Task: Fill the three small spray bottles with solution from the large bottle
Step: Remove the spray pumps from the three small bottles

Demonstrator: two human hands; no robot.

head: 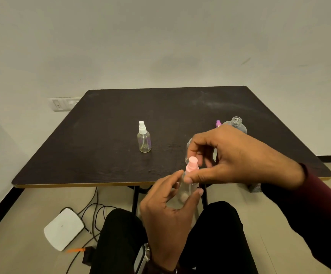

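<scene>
My left hand (pixel 168 210) grips a small clear spray bottle (pixel 187 189) with a pink spray cap (pixel 192 165), held just in front of the table's near edge. My right hand (pixel 231 157) pinches the base of that pink cap between thumb and fingers. A second small spray bottle (pixel 144 138) with a white cap stands upright left of centre on the dark table (pixel 101 147). The large clear bottle (pixel 237 124) stands uncapped at the right, behind my right hand. A purple spray cap (pixel 218 123) shows beside it. Another clear bottle (pixel 188 150) is mostly hidden behind my fingers.
The table stands against a pale wall with a switch plate (pixel 61 104) at the left. Under the table, a white device (pixel 63 228) and black cables (pixel 93 210) lie on the floor. My knees sit below the near edge.
</scene>
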